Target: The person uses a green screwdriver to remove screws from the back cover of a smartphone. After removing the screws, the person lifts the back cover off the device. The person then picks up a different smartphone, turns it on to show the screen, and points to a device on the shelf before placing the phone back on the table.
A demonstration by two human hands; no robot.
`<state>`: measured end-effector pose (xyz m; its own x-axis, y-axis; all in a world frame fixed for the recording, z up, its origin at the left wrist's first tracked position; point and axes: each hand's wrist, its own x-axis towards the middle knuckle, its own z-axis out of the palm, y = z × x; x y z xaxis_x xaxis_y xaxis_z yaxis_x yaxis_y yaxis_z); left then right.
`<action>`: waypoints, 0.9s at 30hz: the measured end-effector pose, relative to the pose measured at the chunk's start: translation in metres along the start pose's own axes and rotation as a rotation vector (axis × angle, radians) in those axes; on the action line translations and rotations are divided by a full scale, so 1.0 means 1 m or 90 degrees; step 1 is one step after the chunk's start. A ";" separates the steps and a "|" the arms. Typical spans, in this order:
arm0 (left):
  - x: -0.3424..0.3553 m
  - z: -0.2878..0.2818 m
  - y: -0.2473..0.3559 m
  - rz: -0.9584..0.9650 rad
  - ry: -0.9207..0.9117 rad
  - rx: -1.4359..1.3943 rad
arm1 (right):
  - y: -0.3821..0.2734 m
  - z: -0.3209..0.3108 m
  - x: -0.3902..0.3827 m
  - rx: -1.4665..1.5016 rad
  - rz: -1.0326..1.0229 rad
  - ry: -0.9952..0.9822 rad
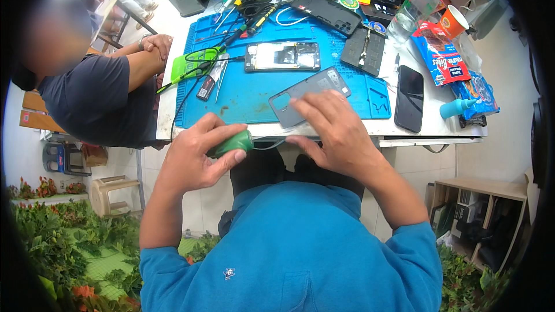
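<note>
My left hand (199,153) grips a small green cylinder (236,144), perhaps a spool, in front of the desk's near edge. From its right end a thin grey strand (270,145) curves toward my right thumb. My right hand (335,133) hovers at the desk edge, slightly blurred, thumb and fingers apart; I cannot tell whether the strand touches the thumb. Partly behind its fingers lies a grey phone back cover (283,117) on the blue repair mat (231,104). Farther back on the mat is an opened phone (283,56) with its insides showing and a cable at its left end.
A black phone (409,101), snack packets (439,55), a water bottle (413,11) and an orange cup (454,21) crowd the right side. Dark phone parts (364,49) and tangled cables (245,8) lie behind. A person (87,81) with folded arms sits at the left.
</note>
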<state>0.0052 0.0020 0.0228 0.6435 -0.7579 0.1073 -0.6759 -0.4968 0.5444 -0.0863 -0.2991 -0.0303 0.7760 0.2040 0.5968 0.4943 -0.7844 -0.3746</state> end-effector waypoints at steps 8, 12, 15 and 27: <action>-0.002 -0.022 0.010 0.063 -0.140 -0.118 | -0.019 -0.040 -0.019 0.253 -0.046 -0.257; -0.006 -0.024 0.009 0.092 -0.226 -0.178 | -0.034 -0.044 -0.033 0.361 -0.081 -0.257; -0.007 -0.026 0.007 0.113 -0.275 -0.187 | -0.042 -0.044 -0.041 0.418 -0.079 -0.245; -0.015 -0.032 -0.020 -0.035 0.014 -0.065 | 0.012 -0.093 -0.050 0.005 0.246 -0.035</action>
<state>0.0207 0.0364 0.0368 0.6872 -0.7206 0.0919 -0.5997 -0.4913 0.6316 -0.1562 -0.3730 0.0013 0.9251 -0.0745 0.3724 0.1647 -0.8048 -0.5702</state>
